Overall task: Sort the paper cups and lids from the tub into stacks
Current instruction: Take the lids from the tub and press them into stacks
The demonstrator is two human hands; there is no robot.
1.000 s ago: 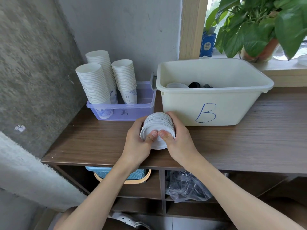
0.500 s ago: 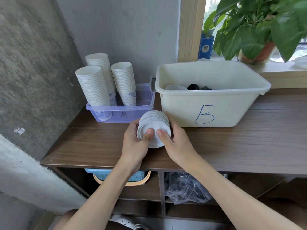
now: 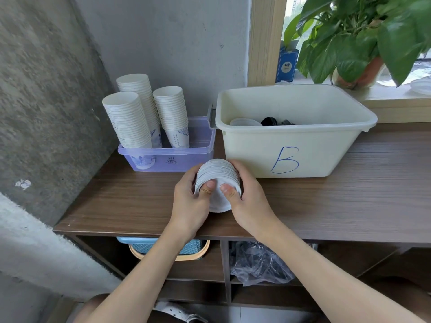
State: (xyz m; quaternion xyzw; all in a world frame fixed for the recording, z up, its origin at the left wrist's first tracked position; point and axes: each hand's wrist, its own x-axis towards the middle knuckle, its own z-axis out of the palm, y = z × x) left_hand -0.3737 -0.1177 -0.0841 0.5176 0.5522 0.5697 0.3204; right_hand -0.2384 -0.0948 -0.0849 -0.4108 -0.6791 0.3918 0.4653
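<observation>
A stack of white lids (image 3: 218,176) lies on its side just above the wooden shelf top, held between both hands. My left hand (image 3: 190,203) grips its left side with the thumb on the front lid. My right hand (image 3: 247,201) grips the right side the same way. Behind them stands the cream tub (image 3: 303,150) marked "B", with a white lid (image 3: 245,122) and black lids (image 3: 269,121) showing inside. Three tall stacks of paper cups (image 3: 130,122) stand in a purple tray (image 3: 186,157) at the left.
The wooden shelf top (image 3: 349,197) stretches right of the hands. A concrete wall runs along the left. A potted plant (image 3: 363,43) sits on the window sill behind the tub. Below are a blue basket (image 3: 149,247) and a crumpled plastic bag (image 3: 258,264).
Both hands and the lid stack shifted slightly left and toward the purple tray, keeping the same two-handed grip.
</observation>
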